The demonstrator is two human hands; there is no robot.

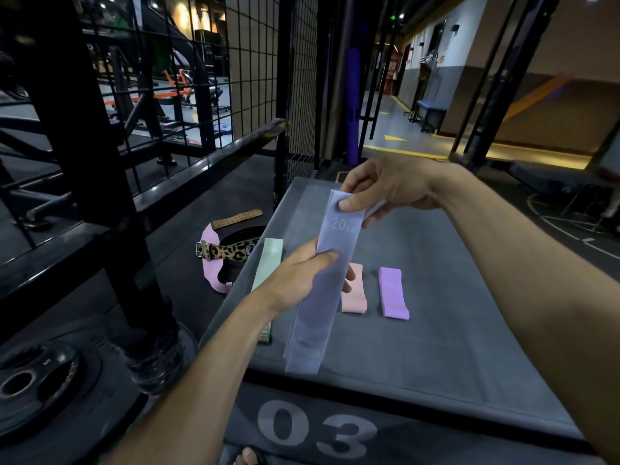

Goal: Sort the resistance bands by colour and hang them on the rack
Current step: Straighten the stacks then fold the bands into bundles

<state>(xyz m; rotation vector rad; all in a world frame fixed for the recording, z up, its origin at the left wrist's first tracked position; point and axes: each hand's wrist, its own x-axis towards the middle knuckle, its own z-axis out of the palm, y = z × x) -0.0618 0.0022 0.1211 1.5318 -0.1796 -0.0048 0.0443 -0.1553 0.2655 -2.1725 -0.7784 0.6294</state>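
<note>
- The mint band (pixel 268 263) is partly hidden behind the left hand (pixel 302 276); its print can't be read.
- The lavender band (pixel 322 283), marked 20 LB, is pinched at the top by the right hand (pixel 385 189) and gripped mid-length by the left, above the grey padded box (pixel 436 330).
- Peach band (pixel 355 293) and purple band (pixel 393 293) are laid side by side on the box; a black rack (pixel 84 129) is seen left.

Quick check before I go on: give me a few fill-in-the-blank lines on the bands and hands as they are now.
1. Both hands hold the band printed ____ LB.
2. The right hand pinches the blue band at its ____ end.
3. Between the blue band and the purple band lies a ____ band.
4. The green band lies to the ____ of the left hand.

Missing words: 20; top; pink; left
</note>
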